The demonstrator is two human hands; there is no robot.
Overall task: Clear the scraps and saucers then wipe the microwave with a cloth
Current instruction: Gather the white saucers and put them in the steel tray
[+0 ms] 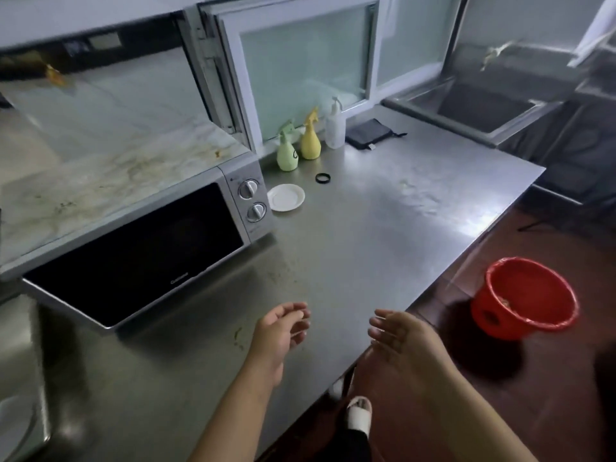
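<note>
A silver microwave (140,248) with a dark door and two knobs stands at the left of the steel counter (383,235); a stained marble slab (100,168) lies on top of it. A white saucer (286,197) sits on the counter just right of the microwave's knobs. Small scraps (238,335) dot the counter in front of the microwave. My left hand (281,331) hovers over the counter's front part, fingers loosely curled and holding nothing. My right hand (400,335) is beside it at the counter's edge, palm open and bare. A dark folded cloth (368,132) lies at the back.
A green spray bottle (286,151), a yellow spray bottle (310,138) and a white pump bottle (335,125) stand by the window. A black ring (323,177) lies near them. A red bucket (526,298) with scraps sits on the floor at right. A steel sink (483,108) is at back right.
</note>
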